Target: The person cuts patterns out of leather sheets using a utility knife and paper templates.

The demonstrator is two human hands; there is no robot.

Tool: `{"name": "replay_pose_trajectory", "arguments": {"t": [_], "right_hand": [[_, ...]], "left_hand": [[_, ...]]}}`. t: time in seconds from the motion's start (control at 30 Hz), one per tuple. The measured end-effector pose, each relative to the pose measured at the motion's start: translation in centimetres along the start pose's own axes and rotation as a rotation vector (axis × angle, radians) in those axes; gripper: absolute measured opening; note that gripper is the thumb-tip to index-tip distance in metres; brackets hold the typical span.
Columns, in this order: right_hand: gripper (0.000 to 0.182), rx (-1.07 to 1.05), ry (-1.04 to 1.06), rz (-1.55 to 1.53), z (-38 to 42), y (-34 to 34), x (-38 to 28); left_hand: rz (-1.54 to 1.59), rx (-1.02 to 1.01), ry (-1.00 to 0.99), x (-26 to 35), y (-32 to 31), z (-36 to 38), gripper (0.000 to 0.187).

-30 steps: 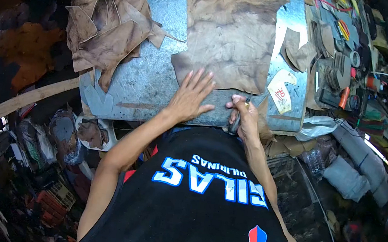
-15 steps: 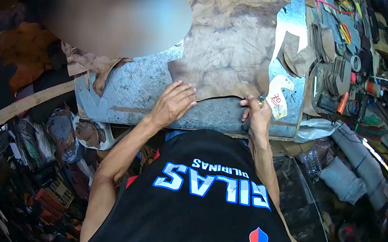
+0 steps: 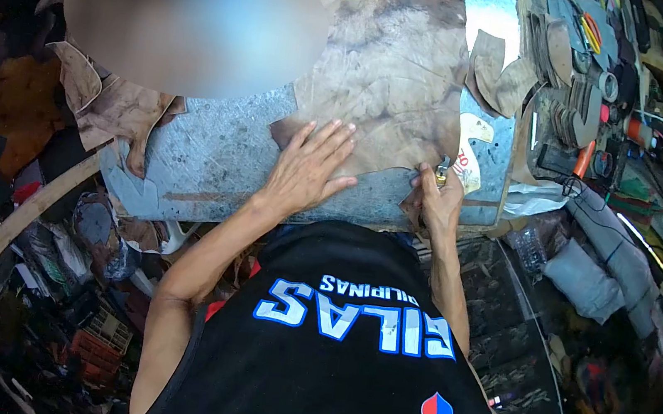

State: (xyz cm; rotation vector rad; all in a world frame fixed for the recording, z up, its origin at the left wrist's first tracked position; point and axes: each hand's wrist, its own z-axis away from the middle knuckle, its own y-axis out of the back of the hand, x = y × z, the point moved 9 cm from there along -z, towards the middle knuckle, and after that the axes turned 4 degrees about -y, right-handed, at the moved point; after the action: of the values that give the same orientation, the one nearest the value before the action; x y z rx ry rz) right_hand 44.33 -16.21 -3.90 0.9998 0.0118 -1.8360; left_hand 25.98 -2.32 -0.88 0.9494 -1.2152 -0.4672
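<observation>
A large brown leather hide (image 3: 389, 89) lies over the metal-topped table. My left hand (image 3: 303, 166) rests flat on its near left part, fingers spread and thumb held out to the side. At the near right edge of the hide, my right hand (image 3: 441, 200) is closed around a small metal tool (image 3: 442, 171) with a silver and brass-coloured head; the rest of it is hidden in the hand. A dark brown piece (image 3: 410, 206) shows just below the right thumb. Beside that hand lies a cream template (image 3: 470, 152) with red marking, partly covered by the hide.
Cut leather pieces (image 3: 503, 79) lie at the table's right side, near stacked pieces (image 3: 573, 117) and an orange-handled tool (image 3: 584, 159). More hide (image 3: 122, 112) hangs at the left edge. A curved wooden strip (image 3: 38, 206) juts out there. A blurred oval (image 3: 197, 18) covers the upper left.
My left hand has flattened and spread its fingers farther over the hide. The hide has shifted slightly toward the near left. My right hand stays closed near its edge.
</observation>
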Motion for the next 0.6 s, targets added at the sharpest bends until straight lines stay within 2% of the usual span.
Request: {"name": "replay_pose_trajectory", "arguments": {"t": [0.1, 0.3, 0.33, 0.43, 0.53, 0.57, 0.6], "right_hand": [[0.022, -0.018, -0.036, -0.036, 0.1, -0.1, -0.2], [0.022, -0.033, -0.04, -0.07, 0.4, -0.1, -0.9], [0.023, -0.01, -0.03, 0.005, 0.5, 0.2, -1.1], [0.022, -0.019, -0.06, -0.042, 0.0, 0.0, -0.2], [0.021, -0.011, 0.024, -0.064, 0.4, -0.1, -0.6], [0.021, 0.005, 0.047, -0.06, 0.2, 0.0, -0.6], [0.021, 0.002, 0.059, -0.065, 0.0, -0.1, -0.5]], "left_hand": [[-0.074, 0.053, 0.003, -0.9, 0.7, -2.4, 0.052], [-0.149, 0.021, 0.012, -2.4, 1.6, -6.2, 0.049], [-0.164, 0.039, 0.016, -2.9, 1.9, -6.8, 0.049], [-0.256, 0.113, 0.032, -5.9, 3.1, -9.0, 0.053], [-0.267, 0.263, 0.264, -9.7, 6.2, -9.5, 0.061], [-0.281, 0.278, 0.264, -10.9, 6.7, -10.0, 0.061], [-0.244, 0.384, 0.339, -12.7, 7.5, -9.8, 0.061]]}}
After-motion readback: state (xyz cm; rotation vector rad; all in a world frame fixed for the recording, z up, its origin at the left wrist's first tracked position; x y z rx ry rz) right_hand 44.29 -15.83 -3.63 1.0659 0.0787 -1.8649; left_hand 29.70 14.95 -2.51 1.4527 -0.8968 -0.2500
